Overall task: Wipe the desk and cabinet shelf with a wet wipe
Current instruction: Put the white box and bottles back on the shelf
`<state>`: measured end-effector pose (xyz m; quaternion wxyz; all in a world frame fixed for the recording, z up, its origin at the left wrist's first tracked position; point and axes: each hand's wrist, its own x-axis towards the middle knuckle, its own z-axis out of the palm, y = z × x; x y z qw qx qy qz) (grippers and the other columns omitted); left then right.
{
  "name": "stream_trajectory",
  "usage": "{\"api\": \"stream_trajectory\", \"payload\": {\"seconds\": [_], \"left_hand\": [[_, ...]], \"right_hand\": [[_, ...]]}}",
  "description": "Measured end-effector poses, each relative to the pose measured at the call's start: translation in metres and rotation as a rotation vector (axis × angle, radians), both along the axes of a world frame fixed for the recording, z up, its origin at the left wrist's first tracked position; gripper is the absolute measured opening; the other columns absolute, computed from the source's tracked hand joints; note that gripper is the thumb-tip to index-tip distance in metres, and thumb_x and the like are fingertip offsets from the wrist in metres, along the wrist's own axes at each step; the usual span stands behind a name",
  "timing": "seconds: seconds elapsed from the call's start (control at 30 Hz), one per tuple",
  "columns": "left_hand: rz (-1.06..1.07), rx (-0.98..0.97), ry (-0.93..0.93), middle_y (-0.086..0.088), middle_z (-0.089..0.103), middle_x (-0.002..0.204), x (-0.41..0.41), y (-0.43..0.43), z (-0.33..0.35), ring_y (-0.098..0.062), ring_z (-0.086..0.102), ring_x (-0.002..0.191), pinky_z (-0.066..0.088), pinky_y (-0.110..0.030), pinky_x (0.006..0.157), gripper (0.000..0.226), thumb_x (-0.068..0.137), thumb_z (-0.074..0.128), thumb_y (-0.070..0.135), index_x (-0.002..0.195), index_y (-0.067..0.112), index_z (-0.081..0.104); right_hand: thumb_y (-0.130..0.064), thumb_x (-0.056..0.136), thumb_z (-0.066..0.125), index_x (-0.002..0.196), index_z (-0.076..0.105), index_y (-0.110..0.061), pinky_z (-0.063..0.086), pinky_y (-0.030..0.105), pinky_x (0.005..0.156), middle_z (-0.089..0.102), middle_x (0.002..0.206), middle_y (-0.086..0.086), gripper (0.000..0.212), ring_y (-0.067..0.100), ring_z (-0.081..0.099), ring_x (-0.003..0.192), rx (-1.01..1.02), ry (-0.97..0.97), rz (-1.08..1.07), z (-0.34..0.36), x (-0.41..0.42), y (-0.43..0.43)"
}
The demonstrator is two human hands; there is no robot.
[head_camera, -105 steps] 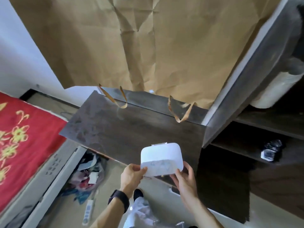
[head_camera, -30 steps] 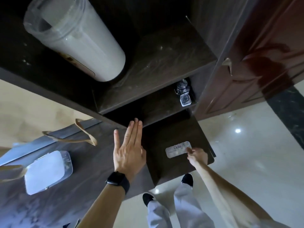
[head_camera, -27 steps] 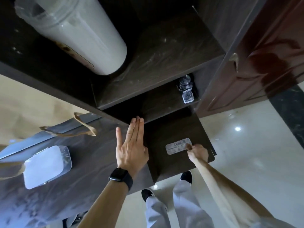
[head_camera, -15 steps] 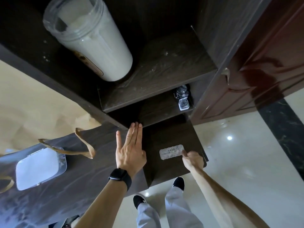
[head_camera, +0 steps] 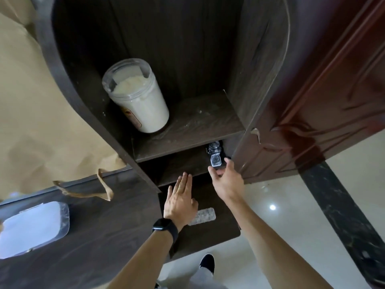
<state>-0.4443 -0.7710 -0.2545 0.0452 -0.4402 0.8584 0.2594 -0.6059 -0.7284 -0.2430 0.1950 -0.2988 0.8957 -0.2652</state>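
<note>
At the lower shelf [head_camera: 183, 166], right hand [head_camera: 226, 182] fingers [head_camera: 229, 163] half-curl round small bottle [head_camera: 215, 159].

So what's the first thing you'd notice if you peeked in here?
Probably the big clear jar of white powder standing on the upper shelf. Below that, the right hand reaches for a small shiny object on the lower shelf, while the left hand lies flat on the dark ledge beside a blister pack.

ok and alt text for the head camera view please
A person's right hand reaches to a small glassy object on the lower cabinet shelf, while the left hand lies flat on the dark surface below, beside a blister pack. A white jar stands on the shelf above.
</note>
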Motion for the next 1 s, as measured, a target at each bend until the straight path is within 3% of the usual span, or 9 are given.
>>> {"api": "stream_trajectory", "payload": {"seconds": [0.1,0.2,0.3,0.37,0.57,0.8,1.0], "left_hand": [[0.022,-0.022,0.046,0.001,0.002,0.166,-0.012,-0.003,-0.002,-0.014,0.000,0.152,0.008,-0.040,0.124,0.079,0.092,0.050,0.025,0.157,0.019,0.005],[0.052,-0.029,0.088,0.000,0.014,0.164,-0.021,-0.011,-0.005,-0.017,0.012,0.151,0.014,-0.039,0.123,0.077,0.091,0.052,0.023,0.157,0.019,0.013],[0.145,-0.014,0.183,-0.006,0.039,0.152,-0.031,-0.020,-0.006,-0.025,0.038,0.139,0.035,-0.038,0.114,0.073,0.088,0.058,0.021,0.153,0.020,0.027],[0.237,0.018,0.256,-0.008,0.049,0.141,-0.042,-0.029,-0.005,-0.027,0.046,0.130,0.044,-0.041,0.106,0.071,0.087,0.062,0.024,0.151,0.021,0.032],[0.424,0.241,0.366,-0.006,0.049,0.140,-0.092,-0.055,-0.010,-0.023,0.050,0.126,0.046,-0.037,0.102,0.082,0.080,0.075,0.045,0.148,0.024,0.035],[0.508,0.187,0.354,-0.011,0.045,0.141,-0.133,-0.063,-0.021,-0.031,0.048,0.126,0.044,-0.036,0.103,0.086,0.072,0.078,0.050,0.146,0.032,0.038],[0.490,0.143,0.398,-0.011,0.051,0.133,-0.130,-0.062,-0.014,-0.029,0.048,0.123,0.041,-0.031,0.099,0.074,0.070,0.083,0.043,0.133,0.023,0.052]], "right_hand": [[-0.065,0.089,0.052,0.124,0.049,-0.018,0.053,0.038,0.079,0.073,0.101,0.006,0.059,0.032,0.068,0.100,0.161,0.088,0.048,-0.006,-0.014,-0.018],[-0.060,0.092,0.050,0.116,0.051,-0.016,0.054,0.037,0.074,0.071,0.099,0.010,0.050,0.033,0.069,0.096,0.246,0.164,0.115,-0.012,-0.020,-0.023],[-0.052,0.093,0.053,0.111,0.053,-0.015,0.055,0.035,0.070,0.074,0.096,0.004,0.041,0.026,0.072,0.087,0.136,0.192,0.128,-0.020,-0.021,-0.011],[-0.048,0.091,0.060,0.106,0.057,-0.015,0.057,0.032,0.067,0.075,0.093,-0.002,0.036,0.020,0.073,0.081,-0.004,0.120,0.104,-0.024,-0.020,0.008],[-0.053,0.085,0.066,0.093,0.062,-0.022,0.056,0.023,0.060,0.074,0.084,-0.011,0.032,0.001,0.067,0.059,-0.042,0.047,-0.025,-0.035,-0.004,0.097],[-0.047,0.083,0.072,0.099,0.064,-0.018,0.057,0.025,0.065,0.075,0.086,-0.010,0.035,0.004,0.070,0.063,-0.058,-0.011,-0.106,-0.034,0.016,0.145],[-0.051,0.084,0.069,0.102,0.063,-0.020,0.056,0.023,0.066,0.074,0.087,-0.013,0.036,0.002,0.069,0.063,-0.063,-0.012,-0.122,-0.026,0.013,0.150]]}}
